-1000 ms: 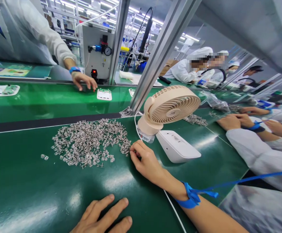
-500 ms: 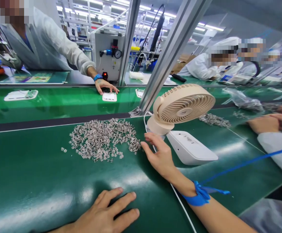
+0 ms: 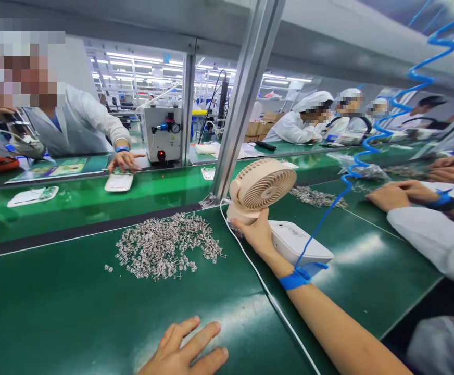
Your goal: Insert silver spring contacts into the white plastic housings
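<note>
My right hand (image 3: 259, 235), with a blue wrist strap (image 3: 299, 277), is wrapped round the lower part of a beige desk fan (image 3: 268, 187). Its thumb is in front of the fan's base, and the other fingers are partly hidden. Behind that wrist lies a white plastic housing (image 3: 303, 245). My left hand (image 3: 190, 349) is over the green work surface at the bottom, open with its fingers spread and nothing in them. A heap of small metal parts (image 3: 164, 245) lies on the surface left of the fan.
A white cable (image 3: 266, 291) runs from the fan towards the front edge. A metal post (image 3: 242, 104) stands behind it. Across the green conveyor (image 3: 78, 203), a co-worker's hand (image 3: 124, 160) touches a white panel (image 3: 118, 182). Co-workers' hands (image 3: 399, 194) are at the right, near more metal parts (image 3: 316, 198).
My right hand has moved from beside the metal parts onto the fan's lower part. The view has shifted upward. The left hand stays spread. The co-worker's panel has shifted left.
</note>
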Tool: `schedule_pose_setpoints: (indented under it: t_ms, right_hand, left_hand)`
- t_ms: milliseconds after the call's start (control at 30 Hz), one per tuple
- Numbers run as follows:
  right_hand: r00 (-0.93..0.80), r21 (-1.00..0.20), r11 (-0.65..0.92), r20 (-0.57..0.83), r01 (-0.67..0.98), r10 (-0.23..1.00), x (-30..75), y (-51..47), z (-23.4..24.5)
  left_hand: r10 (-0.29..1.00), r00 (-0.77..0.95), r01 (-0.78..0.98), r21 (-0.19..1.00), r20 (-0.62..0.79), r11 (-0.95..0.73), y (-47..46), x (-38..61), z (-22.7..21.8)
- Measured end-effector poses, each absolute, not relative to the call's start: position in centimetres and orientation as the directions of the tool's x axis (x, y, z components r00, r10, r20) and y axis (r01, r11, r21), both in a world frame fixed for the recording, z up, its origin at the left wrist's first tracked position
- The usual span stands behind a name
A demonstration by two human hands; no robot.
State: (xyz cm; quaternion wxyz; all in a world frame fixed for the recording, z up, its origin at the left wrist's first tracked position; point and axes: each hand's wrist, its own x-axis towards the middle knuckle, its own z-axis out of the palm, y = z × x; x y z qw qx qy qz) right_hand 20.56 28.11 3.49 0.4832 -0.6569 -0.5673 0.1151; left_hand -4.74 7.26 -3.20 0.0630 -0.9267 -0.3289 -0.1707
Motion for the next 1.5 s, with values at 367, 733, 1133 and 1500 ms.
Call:
schedule_pose_setpoints:
  t_ms: [367,733,1133,1500]
  right_hand:
    - [0.565,-0.792,-0.149,0.277,0.592,0.777,20.2,30.2,4.4]
    - [0.523,-0.774,-0.059,0.367,0.63,0.77,19.9,28.2,3.9]
    - [0.608,-0.559,-0.356,0.363,0.749,0.706,29.1,19.6,4.0]
    - [0.498,-0.843,-0.079,0.236,0.532,0.834,27.8,12.7,7.6]
  left_hand:
    - [0.571,0.762,0.599,0.002,0.305,-0.8,7.5,-5.3,-1.9]
    - [0.555,0.804,0.551,0.085,0.212,-0.83,8.0,-5.1,-0.4]
    - [0.613,0.787,0.609,0.256,-0.072,-0.751,6.9,-4.0,6.7]
    - [0.591,0.738,0.632,-0.028,0.325,-0.774,5.5,-3.9,5.8]
